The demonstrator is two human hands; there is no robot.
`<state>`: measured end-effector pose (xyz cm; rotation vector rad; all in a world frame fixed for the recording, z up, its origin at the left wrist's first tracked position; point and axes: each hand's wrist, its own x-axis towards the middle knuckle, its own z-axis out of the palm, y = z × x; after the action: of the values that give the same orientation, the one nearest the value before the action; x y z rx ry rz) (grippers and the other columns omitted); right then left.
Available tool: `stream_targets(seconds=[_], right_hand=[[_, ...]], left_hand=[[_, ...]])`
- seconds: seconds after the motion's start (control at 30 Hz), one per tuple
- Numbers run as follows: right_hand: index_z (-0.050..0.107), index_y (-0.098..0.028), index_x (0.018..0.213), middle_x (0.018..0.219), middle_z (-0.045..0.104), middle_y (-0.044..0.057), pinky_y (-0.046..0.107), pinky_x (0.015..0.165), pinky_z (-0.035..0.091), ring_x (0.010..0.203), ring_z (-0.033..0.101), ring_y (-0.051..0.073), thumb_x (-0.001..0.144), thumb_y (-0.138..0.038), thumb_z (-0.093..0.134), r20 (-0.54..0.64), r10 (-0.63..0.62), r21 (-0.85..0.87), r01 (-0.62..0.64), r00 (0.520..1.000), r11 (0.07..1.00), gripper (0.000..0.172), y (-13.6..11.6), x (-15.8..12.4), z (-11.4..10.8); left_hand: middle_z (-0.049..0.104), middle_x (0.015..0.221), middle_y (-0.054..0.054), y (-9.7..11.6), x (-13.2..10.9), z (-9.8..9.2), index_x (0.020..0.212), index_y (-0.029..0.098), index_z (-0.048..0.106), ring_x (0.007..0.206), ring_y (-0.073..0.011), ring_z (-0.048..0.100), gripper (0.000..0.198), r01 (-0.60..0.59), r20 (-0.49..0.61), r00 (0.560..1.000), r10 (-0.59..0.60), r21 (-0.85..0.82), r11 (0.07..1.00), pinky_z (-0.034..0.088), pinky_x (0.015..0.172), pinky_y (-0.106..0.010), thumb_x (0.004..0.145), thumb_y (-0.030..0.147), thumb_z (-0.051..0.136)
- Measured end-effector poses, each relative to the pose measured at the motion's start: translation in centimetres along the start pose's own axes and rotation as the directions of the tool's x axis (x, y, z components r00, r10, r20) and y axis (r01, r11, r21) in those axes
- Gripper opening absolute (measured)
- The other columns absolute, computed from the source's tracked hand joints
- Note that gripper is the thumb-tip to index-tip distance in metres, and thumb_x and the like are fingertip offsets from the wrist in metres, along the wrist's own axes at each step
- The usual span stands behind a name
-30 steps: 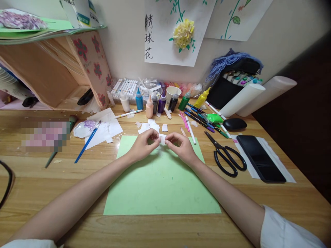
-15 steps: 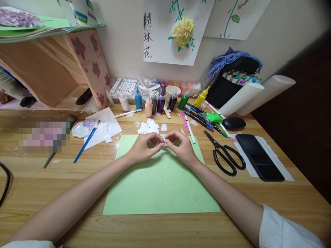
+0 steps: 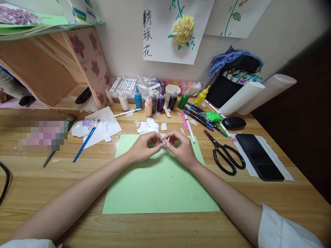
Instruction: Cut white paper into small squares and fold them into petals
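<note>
My left hand [image 3: 143,147] and my right hand [image 3: 181,147] meet above the far edge of a light green paper sheet [image 3: 160,182] on the wooden desk. Both pinch one small white paper scrap [image 3: 163,141] between thumb and fingertips; only a sliver of it shows. A pile of similar white paper scraps [image 3: 148,126] lies just beyond my hands.
Black scissors [image 3: 224,155] and a black phone [image 3: 258,156] lie to the right. Paint bottles [image 3: 155,101], a paper cup [image 3: 172,93] and coloured pens [image 3: 201,119] line the back. A blue brush [image 3: 86,140] and a palette [image 3: 82,127] sit at the left.
My fingertips have closed together on the white scrap, so less of it shows than a second ago. Both hands stay over the green sheet's far edge.
</note>
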<state>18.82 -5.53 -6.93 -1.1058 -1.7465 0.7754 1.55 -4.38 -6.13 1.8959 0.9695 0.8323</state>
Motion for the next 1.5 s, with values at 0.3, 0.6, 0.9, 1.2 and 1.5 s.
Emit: stream_targets(seconds=[0.3, 0.6, 0.9, 1.2, 1.5], right_hand=[[0.058, -0.021, 0.08, 0.078, 0.06, 0.001, 0.027, 0.061, 0.043, 0.066, 0.053, 0.013, 0.081, -0.023, 0.057, -0.01, 0.025, 0.007, -0.025, 1.0, 1.0, 0.003, 0.14, 0.0, 0.03], [0.059, -0.021, 0.08, 0.077, 0.06, 0.002, 0.027, 0.061, 0.043, 0.065, 0.052, 0.013, 0.08, -0.022, 0.056, -0.008, 0.01, -0.018, -0.01, 1.0, 1.0, 0.003, 0.04, -0.03, 0.04], [0.059, -0.021, 0.08, 0.078, 0.061, 0.002, 0.027, 0.06, 0.043, 0.064, 0.053, 0.014, 0.081, -0.023, 0.057, -0.004, 0.008, -0.034, -0.008, 1.0, 0.999, 0.003, -0.01, -0.06, 0.07], [0.06, -0.021, 0.08, 0.078, 0.064, 0.002, 0.027, 0.058, 0.043, 0.062, 0.052, 0.013, 0.079, -0.024, 0.057, 0.003, 0.0, -0.042, 0.0, 1.0, 0.999, 0.005, -0.08, -0.18, 0.07], [0.059, -0.02, 0.074, 0.068, 0.06, 0.001, 0.024, 0.048, 0.04, 0.054, 0.049, 0.011, 0.076, -0.026, 0.059, -0.049, 0.07, -0.044, -0.072, 0.996, 0.996, 0.006, 0.18, -0.33, 0.29]], left_hand=[[0.062, 0.084, -0.004, -0.12, -0.03, -0.05, 0.085, 0.016, 0.059, 0.075, -0.013, 0.055, 0.014, -0.011, 0.011, 1.0, 0.011, -0.019, 1.0, 0.046, 0.073, -0.026, 0.08, 0.028, 0.056], [0.061, 0.083, -0.004, -0.04, 0.04, -0.03, 0.084, 0.015, 0.059, 0.074, -0.0134, 0.054, 0.018, 0.012, 0.015, 1.0, -0.012, -0.021, 1.0, 0.046, 0.071, -0.025, 0.081, 0.033, 0.055], [0.061, 0.08, -0.003, -0.03, 0.02, -0.06, 0.082, 0.016, 0.058, 0.073, -0.0137, 0.055, 0.017, 0.022, 0.01, 1.0, -0.022, -0.011, 1.0, 0.046, 0.071, -0.026, 0.081, 0.032, 0.054], [0.06, 0.076, -0.002, -0.45, 0.07, -0.08, 0.081, 0.016, 0.058, 0.07, -0.013, 0.054, 0.018, 0.032, -0.026, 0.999, -0.032, 0.015, 0.999, 0.045, 0.067, -0.024, 0.083, 0.033, 0.052], [0.059, 0.075, -0.001, -0.5, 0.11, -0.05, 0.081, 0.015, 0.057, 0.066, -0.0113, 0.051, 0.011, 0.033, -0.065, 0.997, -0.029, 0.063, 0.997, 0.041, 0.062, -0.022, 0.081, 0.025, 0.051]])
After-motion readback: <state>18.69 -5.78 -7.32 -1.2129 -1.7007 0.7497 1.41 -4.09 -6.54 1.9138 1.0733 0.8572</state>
